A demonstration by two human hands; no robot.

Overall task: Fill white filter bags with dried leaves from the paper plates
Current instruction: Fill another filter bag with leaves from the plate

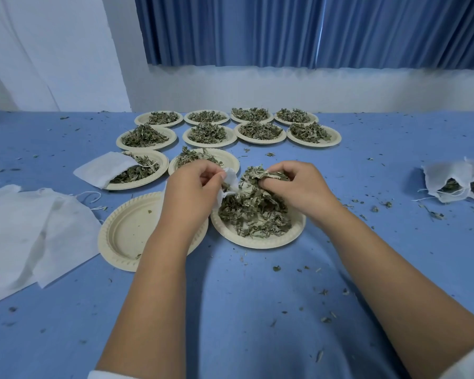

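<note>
Blue table (257, 310), bag (231, 178) pinched, leaves (255, 212) grabbed

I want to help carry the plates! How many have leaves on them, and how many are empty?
Plates with leaves: 11
Empty plates: 1 (just a few crumbs on it)
Total: 12 plates

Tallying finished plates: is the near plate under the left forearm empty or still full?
Empty. The near-left plate shows a bare cream bottom with only a few leaf crumbs; its right part is hidden.
</note>
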